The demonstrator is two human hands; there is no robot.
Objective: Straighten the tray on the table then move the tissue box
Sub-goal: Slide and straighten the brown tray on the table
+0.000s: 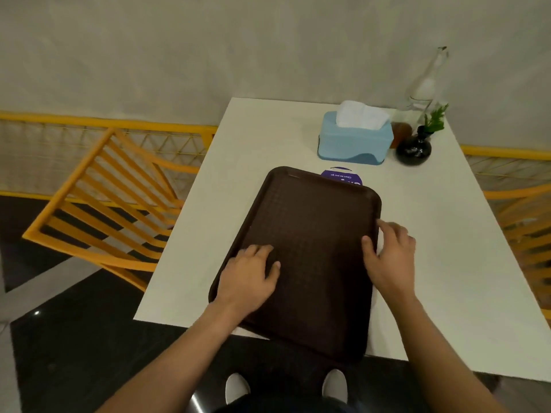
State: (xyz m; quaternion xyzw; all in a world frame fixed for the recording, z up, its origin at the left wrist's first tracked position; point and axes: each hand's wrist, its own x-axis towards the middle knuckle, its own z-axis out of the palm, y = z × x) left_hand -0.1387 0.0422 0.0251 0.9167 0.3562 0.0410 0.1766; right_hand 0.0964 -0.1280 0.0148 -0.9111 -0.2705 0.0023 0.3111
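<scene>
A dark brown tray (pixel 310 222) lies skewed on the white table (pixel 447 263), its near corner hanging over the front edge. My left hand (pixel 250 272) grips the tray's left rim, fingers resting on its surface. My right hand (pixel 390 257) holds the right rim, thumb inside the tray. A light blue tissue box (pixel 354 141) with a white tissue sticking out stands beyond the tray, near the far edge, apart from both hands.
A purple round sticker (pixel 343 174) peeks from under the tray's far edge. A black vase with a green sprig (pixel 414 147), a brown jar (pixel 401 132) and a clear glass bottle (pixel 423 84) stand right of the box. Orange chairs (pixel 98 204) flank the table.
</scene>
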